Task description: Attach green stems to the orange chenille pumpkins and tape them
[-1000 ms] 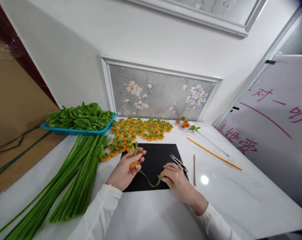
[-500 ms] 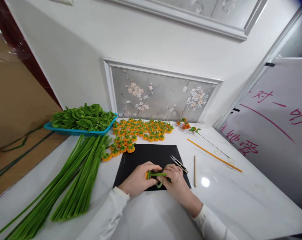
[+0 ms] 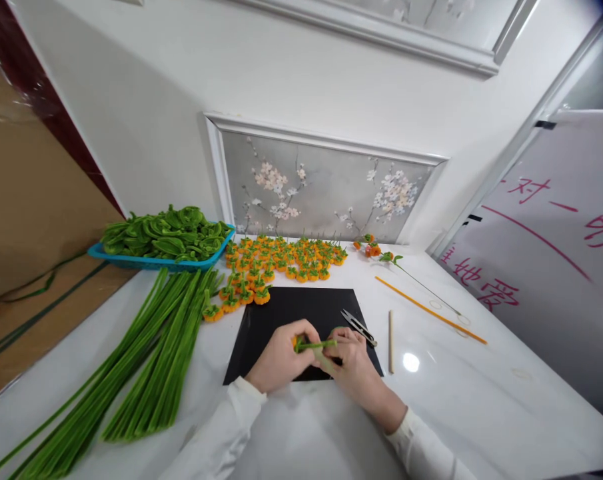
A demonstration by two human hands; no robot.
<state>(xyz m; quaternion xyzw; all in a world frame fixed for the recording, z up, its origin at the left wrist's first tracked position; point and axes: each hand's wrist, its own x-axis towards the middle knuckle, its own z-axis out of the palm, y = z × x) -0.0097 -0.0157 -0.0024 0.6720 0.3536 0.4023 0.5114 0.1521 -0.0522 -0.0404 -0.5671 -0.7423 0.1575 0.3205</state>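
Note:
My left hand (image 3: 284, 355) is closed on a small orange fuzzy flower with a green base, pinched between thumb and fingers. Its green stem (image 3: 320, 345) points right, toward my right hand (image 3: 355, 365). The fingers of that hand are closed at the stem's end, on a pale green strip (image 3: 325, 362) that looks like floral tape; it is blurred and partly hidden. Both hands are over the front of a black mat (image 3: 301, 307). Just beyond my right hand, small thread snips (image 3: 357, 325) lie on the mat's right side.
Rows of orange flowers (image 3: 301, 257) stand behind the mat. To the left lie long green chenille stems (image 3: 151, 360) and a blue tray (image 3: 181, 265) heaped with green leaf-like pieces. On the right are a thin stick (image 3: 391, 341), an orange chenille stem (image 3: 431, 310) and a wired flower spray (image 3: 374, 251).
My left hand has turned slightly, with its fingers raised and more of the flower covered. The green strip's loop between my hands has become a blurred band. My right hand has barely moved.

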